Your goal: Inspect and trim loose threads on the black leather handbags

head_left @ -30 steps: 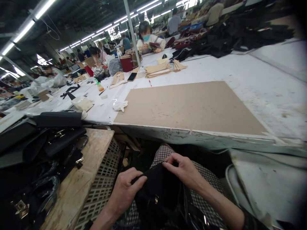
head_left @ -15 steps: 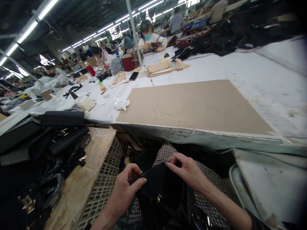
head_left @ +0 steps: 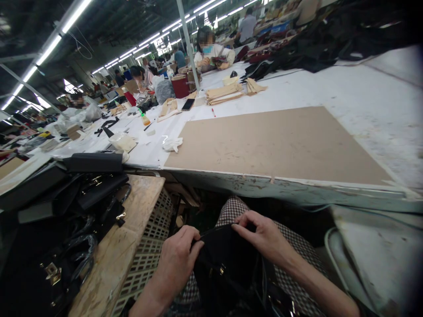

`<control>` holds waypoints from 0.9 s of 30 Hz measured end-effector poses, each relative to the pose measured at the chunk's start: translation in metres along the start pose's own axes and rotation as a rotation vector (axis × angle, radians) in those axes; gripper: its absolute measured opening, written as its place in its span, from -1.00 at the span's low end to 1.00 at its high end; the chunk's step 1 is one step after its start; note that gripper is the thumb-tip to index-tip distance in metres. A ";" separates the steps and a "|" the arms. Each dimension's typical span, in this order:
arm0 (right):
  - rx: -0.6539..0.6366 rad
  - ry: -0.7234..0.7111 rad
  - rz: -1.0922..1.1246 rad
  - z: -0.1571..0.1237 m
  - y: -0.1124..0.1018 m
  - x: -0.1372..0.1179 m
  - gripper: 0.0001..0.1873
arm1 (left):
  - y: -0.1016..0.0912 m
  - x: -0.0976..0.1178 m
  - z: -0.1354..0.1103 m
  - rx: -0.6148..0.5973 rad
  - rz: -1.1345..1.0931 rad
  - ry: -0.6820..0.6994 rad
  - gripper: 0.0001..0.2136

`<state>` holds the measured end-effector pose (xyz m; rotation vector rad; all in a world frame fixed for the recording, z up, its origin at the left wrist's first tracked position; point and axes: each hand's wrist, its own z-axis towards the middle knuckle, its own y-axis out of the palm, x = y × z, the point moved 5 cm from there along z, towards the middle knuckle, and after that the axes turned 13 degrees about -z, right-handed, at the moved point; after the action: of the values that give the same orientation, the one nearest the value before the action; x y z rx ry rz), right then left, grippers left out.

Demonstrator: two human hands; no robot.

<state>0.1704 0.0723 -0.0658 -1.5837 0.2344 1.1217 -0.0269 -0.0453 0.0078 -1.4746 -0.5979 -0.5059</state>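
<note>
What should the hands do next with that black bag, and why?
Probably ease the two hands slightly apart to spread the bag's top edge. The left hand and the right hand each pinch the upper rim of the black bag, and the stretch of rim between them looks closed.

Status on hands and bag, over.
Left hand, right hand both grip black bag at top edge. Bag in lap. Table edge ahead, apart from hands.

White table (head_left: pixel 346 88) — brown board (head_left: pixel 274 141), crumpled rag (head_left: pixel 172 144).
</note>
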 end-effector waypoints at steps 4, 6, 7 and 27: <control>0.006 -0.005 -0.004 0.000 0.000 0.000 -0.76 | -0.002 0.003 0.004 -0.023 0.050 -0.014 -0.95; 0.009 0.001 0.001 -0.001 -0.001 0.002 -0.75 | -0.002 0.004 0.005 -0.027 0.043 -0.015 -0.94; 0.010 0.005 0.005 -0.001 -0.001 0.003 -0.74 | -0.002 0.005 0.004 -0.025 0.036 -0.018 -0.93; 0.020 -0.032 -0.045 0.000 0.002 -0.002 -0.76 | 0.004 -0.003 0.012 -0.190 0.114 -0.022 -0.93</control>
<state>0.1683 0.0709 -0.0661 -1.5452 0.1874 1.1059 -0.0273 -0.0336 0.0032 -1.6856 -0.4903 -0.4677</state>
